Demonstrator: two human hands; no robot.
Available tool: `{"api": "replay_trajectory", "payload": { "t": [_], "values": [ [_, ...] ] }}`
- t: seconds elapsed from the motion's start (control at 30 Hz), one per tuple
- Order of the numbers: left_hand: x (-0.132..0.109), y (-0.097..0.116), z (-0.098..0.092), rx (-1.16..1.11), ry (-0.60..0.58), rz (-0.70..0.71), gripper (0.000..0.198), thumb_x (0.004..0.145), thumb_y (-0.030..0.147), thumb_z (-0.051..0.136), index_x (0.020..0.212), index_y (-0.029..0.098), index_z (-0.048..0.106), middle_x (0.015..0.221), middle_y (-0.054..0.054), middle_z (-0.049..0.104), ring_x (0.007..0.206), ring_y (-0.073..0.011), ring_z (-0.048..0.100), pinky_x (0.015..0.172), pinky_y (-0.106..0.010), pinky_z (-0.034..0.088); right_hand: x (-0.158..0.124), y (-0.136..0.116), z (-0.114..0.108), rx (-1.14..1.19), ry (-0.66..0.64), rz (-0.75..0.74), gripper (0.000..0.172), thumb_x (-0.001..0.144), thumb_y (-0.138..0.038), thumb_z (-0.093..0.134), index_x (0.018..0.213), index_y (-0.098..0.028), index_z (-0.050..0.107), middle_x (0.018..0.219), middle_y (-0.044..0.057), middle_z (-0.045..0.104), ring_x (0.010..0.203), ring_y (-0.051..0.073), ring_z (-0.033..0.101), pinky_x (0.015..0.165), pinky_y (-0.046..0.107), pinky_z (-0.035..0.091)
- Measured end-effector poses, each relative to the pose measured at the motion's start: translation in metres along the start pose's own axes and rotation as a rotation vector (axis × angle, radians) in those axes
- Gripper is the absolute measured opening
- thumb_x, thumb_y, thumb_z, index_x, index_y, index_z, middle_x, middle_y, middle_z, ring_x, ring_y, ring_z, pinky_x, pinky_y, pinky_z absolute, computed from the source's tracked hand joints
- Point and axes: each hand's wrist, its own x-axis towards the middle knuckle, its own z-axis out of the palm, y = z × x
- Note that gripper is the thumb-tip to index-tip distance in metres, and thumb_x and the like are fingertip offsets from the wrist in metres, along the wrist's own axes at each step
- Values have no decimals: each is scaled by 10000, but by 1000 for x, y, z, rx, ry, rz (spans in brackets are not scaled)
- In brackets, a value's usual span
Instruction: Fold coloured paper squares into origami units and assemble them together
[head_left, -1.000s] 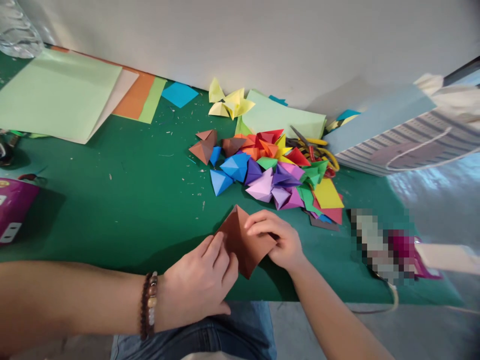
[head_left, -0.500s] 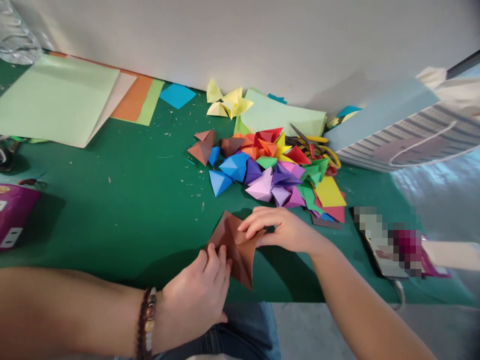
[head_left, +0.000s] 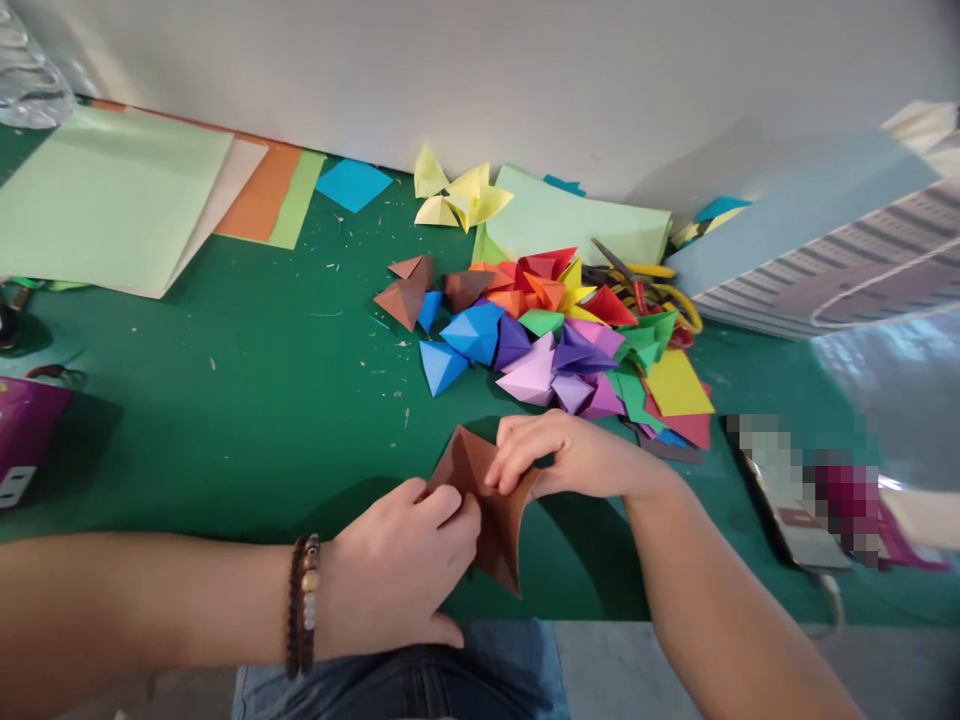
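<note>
A creased brown paper square is held just above the near edge of the green table, its sides bent upward. My left hand grips its left side with the fingers curled in over the paper and the thumb apart, lower down. On the right edge, my right hand pinches the sheet, fingertips pressing on the inner face near the middle. Beyond the hands lies a pile of folded paper pieces, among them a blue one, a lilac one and a brown one.
Scissors with yellow handles lie by the pile. Large paper sheets rest at the back left, pale yellow folded pieces near the wall. A phone with a cable lies right, a striped paper bag behind it, a purple box at left.
My left hand has turned, its fingers curling further over the paper's middle. The brown paper's sides are bent up more. The whole view has shifted slightly.
</note>
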Motion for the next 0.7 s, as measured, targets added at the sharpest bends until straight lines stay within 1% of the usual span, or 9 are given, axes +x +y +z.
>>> {"api": "replay_trajectory", "payload": {
  "t": [0.07, 0.1, 0.17, 0.23, 0.33, 0.43, 0.53, 0.63, 0.7],
  "values": [
    [1, -4, -1, -4, -5, 15, 706, 693, 724, 597, 1082, 136, 641, 1240, -77, 605, 955, -217, 492, 774, -349, 390, -2, 0, -1, -36, -5, -2, 85, 798, -259, 709, 861, -234, 759, 933, 45, 757, 849, 168, 612, 726, 312, 510],
    [1, -5, -1, -5, -2, 27, 728, 689, 726, 601, 1112, 135, 629, 1280, -79, 584, 985, -224, 488, 787, -351, 388, -4, 0, -2, -59, -13, 1, 91, 796, -218, 703, 863, -242, 760, 952, 37, 756, 846, 166, 606, 729, 313, 512],
    [1, -8, -1, -11, -2, 45, 759, 690, 719, 605, 1172, 132, 600, 1336, -84, 550, 1020, -229, 486, 798, -351, 385, -8, -1, -4, -109, -31, 28, 173, 795, -130, 670, 867, -257, 761, 991, 18, 751, 856, 165, 600, 738, 315, 516],
    [1, -11, -1, -33, -9, 59, 760, 703, 724, 585, 1180, 132, 590, 1344, -95, 546, 1026, -231, 493, 793, -347, 382, -11, -1, -5, -143, -46, 58, 238, 793, -81, 636, 864, -269, 763, 1017, 5, 746, 869, 164, 600, 747, 316, 520],
    [3, -15, -2, -76, -11, 72, 735, 724, 734, 548, 1150, 137, 599, 1307, -97, 572, 1017, -227, 508, 789, -341, 385, -9, -1, -5, -142, -44, 58, 202, 809, -126, 641, 883, -269, 763, 993, 8, 751, 854, 162, 603, 728, 304, 519],
    [3, -14, -1, -72, 2, 75, 723, 743, 728, 529, 1141, 128, 606, 1265, -91, 598, 1001, -221, 518, 791, -338, 398, -1, -2, -2, -158, 18, 81, 102, 807, -229, 687, 873, -248, 763, 846, 16, 755, 789, 156, 611, 662, 270, 498],
    [0, -6, 2, -2, 17, 54, 733, 732, 709, 567, 1125, 93, 626, 1196, -121, 630, 1000, -230, 524, 811, -336, 411, 6, -4, 2, -205, 104, 158, 57, 788, -263, 712, 804, -230, 755, 733, 1, 715, 691, 129, 610, 614, 238, 466],
    [-7, 5, 6, 37, 41, 46, 729, 704, 711, 599, 1066, 81, 666, 1113, -134, 659, 1058, -260, 518, 861, -341, 422, 10, -6, 5, -172, 145, 236, 58, 795, -253, 692, 801, -218, 738, 757, -4, 711, 694, 124, 628, 639, 233, 472],
    [-12, 11, 7, 32, 57, 54, 699, 721, 692, 600, 1050, 81, 679, 1121, -140, 657, 1097, -277, 518, 916, -350, 420, 11, -6, 9, -144, 189, 295, 81, 801, -273, 674, 821, -209, 721, 746, -7, 706, 655, 123, 619, 584, 230, 456]
  ]
}}
